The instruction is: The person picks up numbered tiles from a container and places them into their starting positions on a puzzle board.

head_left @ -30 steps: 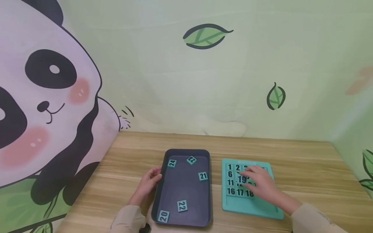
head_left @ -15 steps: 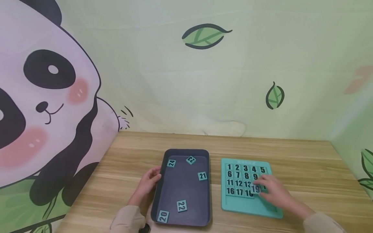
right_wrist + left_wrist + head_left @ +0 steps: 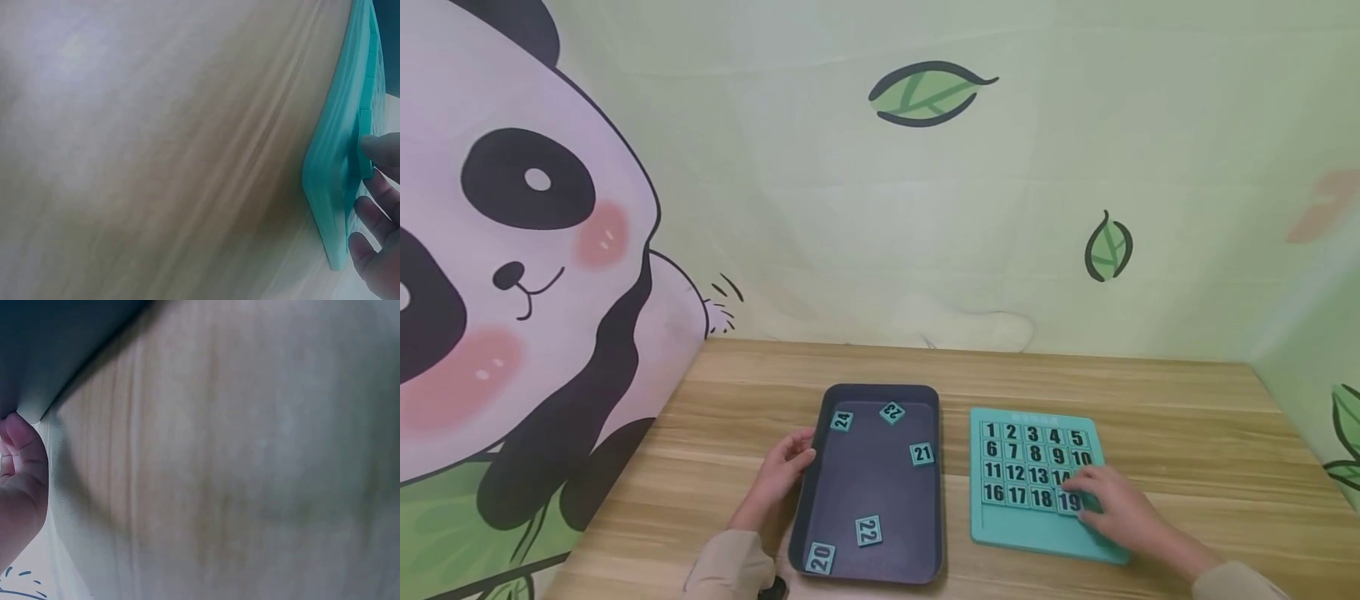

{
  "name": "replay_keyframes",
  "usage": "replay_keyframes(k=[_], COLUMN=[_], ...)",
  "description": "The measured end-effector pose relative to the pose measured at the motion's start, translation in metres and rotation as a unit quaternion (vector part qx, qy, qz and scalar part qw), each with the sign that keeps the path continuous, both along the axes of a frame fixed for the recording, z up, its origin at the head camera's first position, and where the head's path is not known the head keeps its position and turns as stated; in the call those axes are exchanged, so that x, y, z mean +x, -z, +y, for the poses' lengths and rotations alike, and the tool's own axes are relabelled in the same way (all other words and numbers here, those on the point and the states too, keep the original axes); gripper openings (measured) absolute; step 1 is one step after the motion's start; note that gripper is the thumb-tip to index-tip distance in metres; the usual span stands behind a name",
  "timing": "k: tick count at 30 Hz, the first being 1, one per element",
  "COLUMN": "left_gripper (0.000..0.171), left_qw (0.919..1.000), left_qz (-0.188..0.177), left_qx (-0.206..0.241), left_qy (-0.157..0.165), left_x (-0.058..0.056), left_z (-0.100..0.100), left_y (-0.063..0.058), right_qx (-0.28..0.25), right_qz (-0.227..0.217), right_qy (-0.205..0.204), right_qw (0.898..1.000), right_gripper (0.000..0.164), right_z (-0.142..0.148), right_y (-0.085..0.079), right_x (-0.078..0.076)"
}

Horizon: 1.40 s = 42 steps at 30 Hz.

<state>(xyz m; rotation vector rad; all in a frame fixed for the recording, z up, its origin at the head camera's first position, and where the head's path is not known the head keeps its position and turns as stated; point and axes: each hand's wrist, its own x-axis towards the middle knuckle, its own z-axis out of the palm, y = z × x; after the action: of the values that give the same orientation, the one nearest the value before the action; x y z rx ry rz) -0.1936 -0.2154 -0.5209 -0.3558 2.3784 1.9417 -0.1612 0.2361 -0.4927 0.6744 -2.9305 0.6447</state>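
Note:
In the head view my right hand (image 3: 1116,504) pinches the number tile 19 (image 3: 1068,502) by its right side. That tile sits in the fourth row of the teal number board (image 3: 1037,533), right of tile 18 (image 3: 1041,497), and looks slightly raised. The right wrist view shows fingertips on the edge of a teal tile (image 3: 365,140) above the board's rim. My left hand (image 3: 781,471) rests with fingertips and thumb against the outer left wall of the dark tray (image 3: 865,483). From the left wrist, those fingers touch the tray's side (image 3: 56,356); some are hidden.
Inside the tray lie loose tiles 24 (image 3: 842,421), 23 (image 3: 892,412), 21 (image 3: 921,454), 22 (image 3: 868,530) and 20 (image 3: 820,558). Tray and board stand apart on a wooden table (image 3: 737,400). A panda-printed backdrop (image 3: 850,208) rises behind.
My right hand has carried tile 19 from over the board's middle, right and toward me, down to the spot beside tile 18. The left hand and tray have stayed put.

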Motion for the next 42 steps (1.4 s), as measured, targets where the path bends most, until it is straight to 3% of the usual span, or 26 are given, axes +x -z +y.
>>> replay_keyframes(k=[14,21,26,32,42], left_gripper=[0.036,0.036,0.036,0.036,0.036], left_qw=[1.0,1.0,1.0,1.0,1.0], left_qz=[0.0,-0.003,-0.001,0.003,0.005], left_qx=[-0.004,-0.003,0.002,0.005,-0.003], left_qy=[0.001,0.002,0.003,0.005,0.006], left_x=[0.0,0.001,0.002,0.002,0.003], left_z=[0.0,0.0,0.0,0.0,0.0], left_y=[-0.001,-0.003,-0.004,-0.005,-0.005], right_qx=[0.044,0.039,0.02,0.006,-0.018], right_qz=[0.036,0.075,0.08,0.086,0.129], right_qy=[0.007,-0.014,-0.031,-0.071,-0.173], right_qw=[0.998,0.996,0.996,0.994,0.976], right_gripper=[0.032,0.035,0.032,0.032,0.033], right_z=[-0.006,-0.025,-0.046,-0.077,-0.128], right_y=[0.004,-0.006,-0.015,-0.02,-0.019], right_x=[-0.002,-0.004,-0.007,-0.013,-0.018])
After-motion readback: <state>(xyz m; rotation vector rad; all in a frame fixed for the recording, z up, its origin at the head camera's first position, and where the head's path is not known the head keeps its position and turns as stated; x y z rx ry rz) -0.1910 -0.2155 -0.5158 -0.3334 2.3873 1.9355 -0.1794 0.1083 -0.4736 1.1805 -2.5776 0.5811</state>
